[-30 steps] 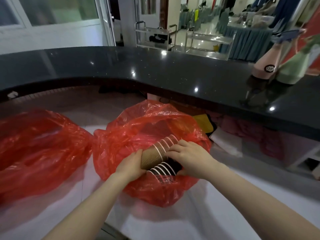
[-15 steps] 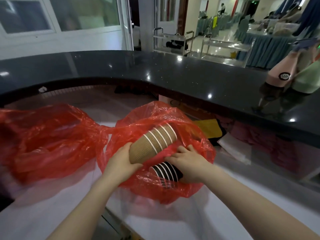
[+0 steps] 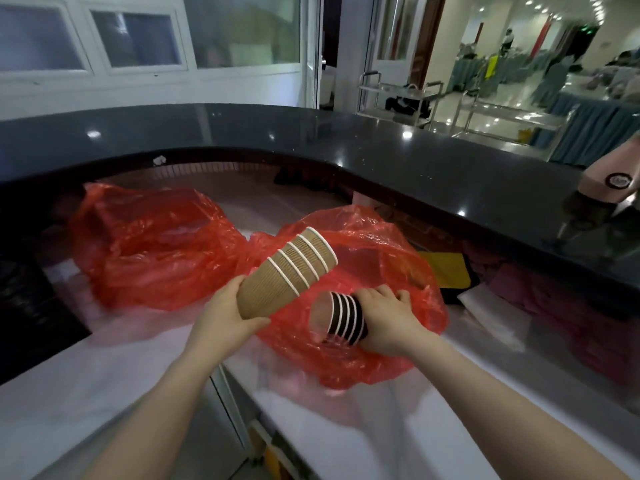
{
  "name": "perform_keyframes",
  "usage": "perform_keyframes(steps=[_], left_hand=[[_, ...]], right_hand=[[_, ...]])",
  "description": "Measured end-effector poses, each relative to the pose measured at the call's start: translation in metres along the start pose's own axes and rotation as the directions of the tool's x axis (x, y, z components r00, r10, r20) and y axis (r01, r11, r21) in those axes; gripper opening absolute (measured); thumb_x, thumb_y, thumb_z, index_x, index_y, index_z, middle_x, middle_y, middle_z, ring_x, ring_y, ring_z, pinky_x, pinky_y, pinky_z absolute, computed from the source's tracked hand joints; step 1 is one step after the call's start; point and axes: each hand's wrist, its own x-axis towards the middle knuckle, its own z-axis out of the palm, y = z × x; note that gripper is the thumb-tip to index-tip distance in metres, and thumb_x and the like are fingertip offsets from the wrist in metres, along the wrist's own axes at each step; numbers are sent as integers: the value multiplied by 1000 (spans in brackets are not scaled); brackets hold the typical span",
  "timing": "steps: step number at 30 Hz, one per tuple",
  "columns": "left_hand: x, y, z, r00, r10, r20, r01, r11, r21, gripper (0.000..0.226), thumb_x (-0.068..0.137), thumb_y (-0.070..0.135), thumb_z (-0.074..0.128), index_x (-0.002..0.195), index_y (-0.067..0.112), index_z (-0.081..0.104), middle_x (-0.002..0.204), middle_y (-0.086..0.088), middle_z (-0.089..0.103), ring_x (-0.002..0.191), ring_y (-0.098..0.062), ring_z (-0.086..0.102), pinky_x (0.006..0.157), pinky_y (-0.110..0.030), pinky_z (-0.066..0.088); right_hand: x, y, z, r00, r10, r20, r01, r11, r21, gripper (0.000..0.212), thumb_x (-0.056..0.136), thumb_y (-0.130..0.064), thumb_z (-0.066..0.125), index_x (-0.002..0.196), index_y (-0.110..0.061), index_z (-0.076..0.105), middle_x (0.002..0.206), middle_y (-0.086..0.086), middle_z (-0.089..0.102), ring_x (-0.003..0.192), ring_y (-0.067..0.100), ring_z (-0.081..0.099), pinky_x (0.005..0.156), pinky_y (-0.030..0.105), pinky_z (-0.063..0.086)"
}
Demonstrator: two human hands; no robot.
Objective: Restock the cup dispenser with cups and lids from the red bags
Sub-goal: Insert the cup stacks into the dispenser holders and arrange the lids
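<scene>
My left hand (image 3: 227, 315) grips the base of a nested stack of brown ribbed paper cups (image 3: 289, 268), tilted up and to the right above the near red bag (image 3: 384, 251). My right hand (image 3: 388, 315) holds a shorter stack of black cups (image 3: 344, 318) with white rims, lying on its side with the mouths facing left, still partly inside that bag's opening. A second red bag (image 3: 156, 244) lies crumpled to the left on the white worktop (image 3: 79, 386). No cup dispenser or lids are visible.
A raised curved black counter (image 3: 311, 133) runs behind the worktop. A pink bottle (image 3: 613, 178) stands on it at far right. A yellow cloth (image 3: 446, 271) and white papers (image 3: 491, 303) lie right of the bag. Metal trolleys stand beyond the counter.
My left hand has lifted the brown cup stack up out of the bag. My right hand has drawn the black cup stack towards the bag's mouth. The view shifted right.
</scene>
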Motion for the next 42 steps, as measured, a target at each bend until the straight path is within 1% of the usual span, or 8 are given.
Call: perform_keyframes(steps=[8, 13, 16, 20, 24, 33, 37, 42], left_hand=[[-24, 6, -18, 993, -65, -100, 51, 989, -141, 64, 66, 19, 85, 122, 23, 54, 100, 15, 62, 88, -3, 58, 69, -21, 41], [-54, 2, -38, 967, -151, -204, 97, 963, -253, 64, 67, 15, 85, 122, 25, 54, 99, 18, 63, 84, 12, 57, 66, -8, 40], [-79, -5, -52, 928, -227, -294, 127, 938, -322, 60, 67, 16, 84, 116, 33, 53, 96, 22, 63, 78, 16, 59, 61, -6, 41], [-118, -15, -86, 880, -295, -373, 143, 912, -383, 56, 70, 22, 82, 120, 27, 57, 100, 14, 68, 81, 8, 63, 67, -17, 44], [-165, -18, -127, 816, -341, -466, 111, 885, -453, 58, 73, 22, 81, 125, 25, 56, 104, 14, 68, 87, 4, 64, 73, -20, 47], [-338, -31, -241, 656, -346, -671, 22, 898, -440, 47, 73, 28, 81, 108, 47, 55, 98, 16, 69, 86, 1, 66, 68, -19, 51], [-445, -54, -291, 568, -371, -735, 80, 914, -399, 43, 73, 24, 81, 101, 44, 57, 94, 17, 70, 86, 0, 65, 68, -15, 48], [-571, -83, -341, 464, -409, -786, 191, 912, -362, 46, 70, 29, 82, 107, 43, 58, 98, 12, 68, 86, -1, 64, 69, -19, 48]], right_hand=[[-13, -17, -27, 959, 107, -263, 48, 853, 520, 82, 46, -68, 65, 118, -38, 43, 96, -30, 50, 108, 13, 54, 93, 46, 34], [-15, -35, -35, 955, 100, -279, 164, 607, 777, 81, 52, -47, 82, 120, -41, 38, 103, -34, 51, 97, -13, 54, 75, 9, 42], [-8, -59, -40, 946, 61, -320, 259, 450, 854, 73, 60, -27, 87, 119, -35, 45, 105, -28, 58, 94, -20, 54, 69, 2, 43], [-3, -112, -48, 942, -23, -334, 330, 220, 918, 55, 73, -11, 81, 117, -24, 52, 109, -12, 65, 96, -2, 64, 73, 12, 50], [-10, -181, -60, 937, -163, -309, 317, 27, 948, 37, 82, -21, 73, 115, -24, 56, 116, 1, 66, 110, 19, 63, 93, 44, 51], [-104, -369, -82, 847, -475, -238, 155, -208, 966, 40, 79, -39, 68, 116, -28, 59, 110, -5, 71, 103, 14, 68, 83, 34, 56], [-181, -471, -72, 821, -570, -26, -170, -287, 943, 36, 91, -40, 57, 120, -19, 61, 111, 6, 72, 100, 21, 69, 79, 35, 55], [-264, -570, -45, 664, -743, 78, -456, -320, 831, 48, 85, -50, 57, 115, -15, 68, 114, 13, 70, 103, 30, 68, 85, 44, 55]])
